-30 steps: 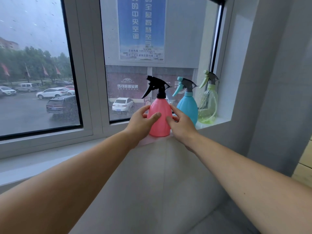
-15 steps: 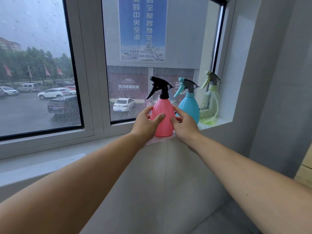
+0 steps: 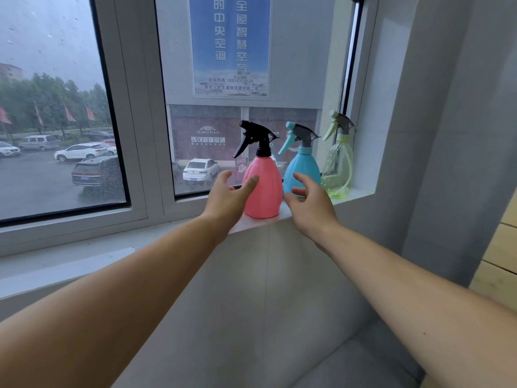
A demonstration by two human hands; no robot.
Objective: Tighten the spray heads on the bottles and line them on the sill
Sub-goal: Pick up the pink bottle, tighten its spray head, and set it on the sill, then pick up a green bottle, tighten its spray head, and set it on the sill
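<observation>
Three spray bottles stand upright in a row on the white sill (image 3: 361, 195). The pink bottle (image 3: 265, 189) with a black spray head is leftmost. A blue bottle (image 3: 303, 170) with a grey and teal head stands in the middle, and a clear green bottle (image 3: 337, 169) is at the right, near the wall. My left hand (image 3: 228, 196) hovers just left of the pink bottle, fingers spread, thumb close to its side. My right hand (image 3: 310, 204) is open just right of the pink bottle, in front of the blue one. Neither hand grips anything.
A window frame (image 3: 134, 152) rises behind the sill, with a poster (image 3: 229, 46) on the glass. A grey wall (image 3: 447, 135) closes the sill's right end. Below the sill a grey tiled wall face (image 3: 251, 303) drops down. Wooden boards (image 3: 500, 253) show at the far right.
Both hands have let go of the pink bottle and pulled back and apart from its sides. The bottle stays standing on the sill.
</observation>
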